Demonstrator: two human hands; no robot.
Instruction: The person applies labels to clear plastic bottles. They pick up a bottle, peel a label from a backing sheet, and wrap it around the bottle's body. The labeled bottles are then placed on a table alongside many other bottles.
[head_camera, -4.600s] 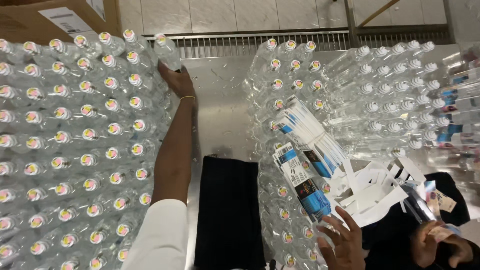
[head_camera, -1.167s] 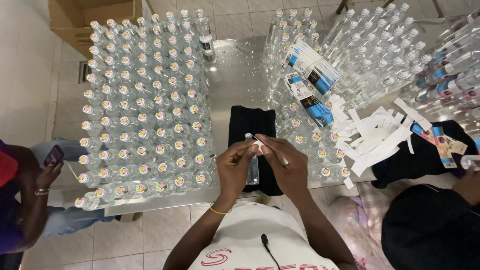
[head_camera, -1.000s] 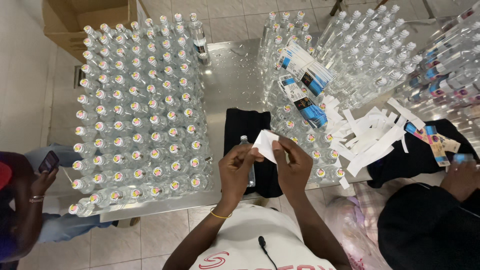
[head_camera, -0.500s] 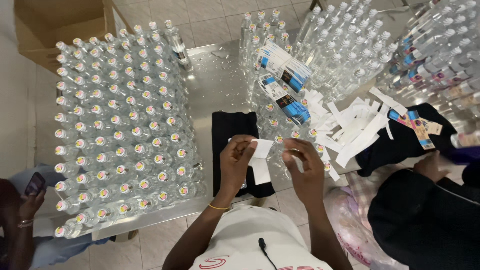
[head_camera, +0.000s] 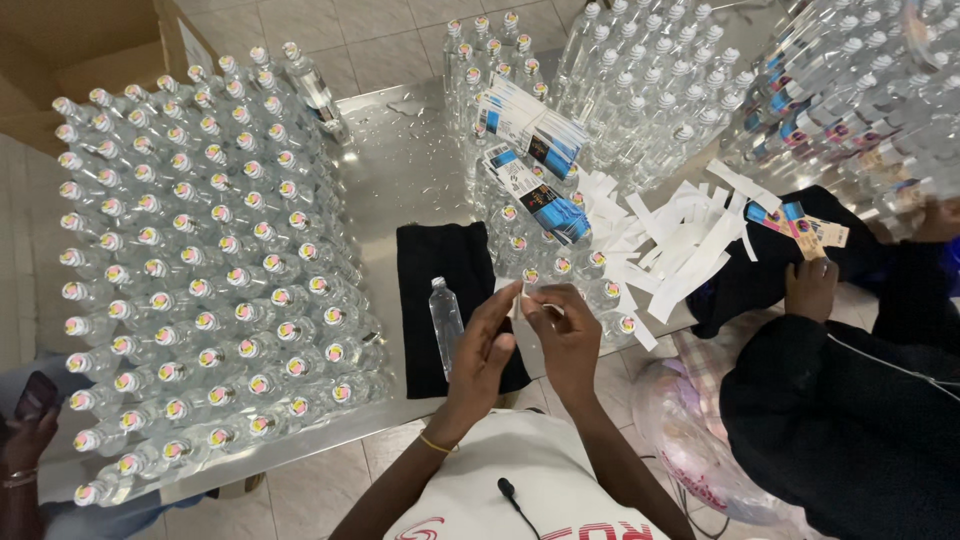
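- The steel desk carried a large block of capped clear bottles on the person's left, and more clear bottles stood packed across the far right.
- A black cloth lay at the near edge of the desk, with a single bottle lying on it, cap pointing away from the person.
- A loose heap of white backing strips lay right of the cloth, and bundled blue-and-black labels rested on the bottle caps beyond it.
- A co-worker's hand rested on dark fabric near those strips.
- The left hand and right hand met just beside the lying bottle, their fingers pressed together in a pinch on a small white label piece; how far it was peeled could not be told.
- Done well, the step seemingly called for a pinch at the very edge, with the sticky face kept off the fingers.
- The piece looked best kept flat and squared to the lying bottle, since a crease or skew would likely be hard to undo.
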